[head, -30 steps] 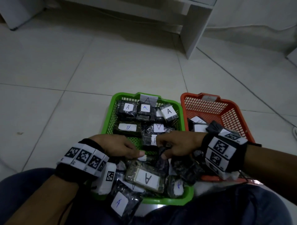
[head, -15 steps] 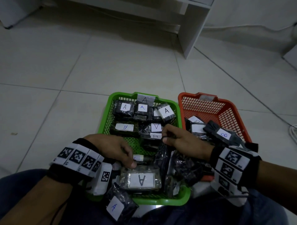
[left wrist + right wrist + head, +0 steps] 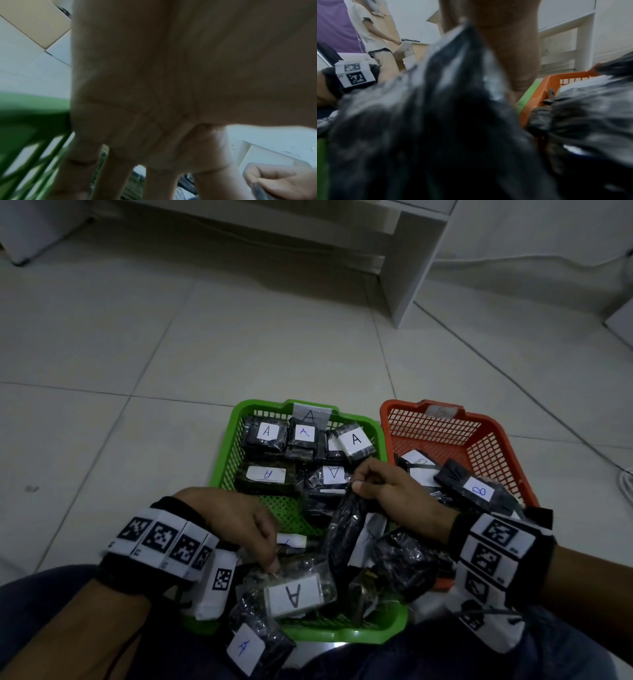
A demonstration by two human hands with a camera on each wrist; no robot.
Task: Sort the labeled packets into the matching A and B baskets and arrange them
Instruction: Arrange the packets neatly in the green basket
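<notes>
The green basket (image 3: 227,463) holds several dark packets with white "A" labels. To its right, the orange basket (image 3: 493,440) holds packets, one marked "B" (image 3: 479,491). My right hand (image 3: 358,484) pinches the top edge of a dark packet (image 3: 342,529) that hangs over the middle of the green basket; its label is turned away. The same packet (image 3: 436,121) fills the right wrist view. My left hand (image 3: 267,559) reaches down with straight fingers (image 3: 111,169) onto a clear packet labelled "A" (image 3: 294,594) at the basket's near end.
Both baskets sit on a pale tiled floor (image 3: 137,337) between my knees. One "A" packet (image 3: 246,648) lies on my lap outside the green basket. A white furniture leg (image 3: 407,268) stands beyond. A person (image 3: 371,33) stands in the background.
My right hand has risen and moved away from me, lifting the dark packet out of the pile. My left hand has shifted toward me, down onto the clear "A" packet.
</notes>
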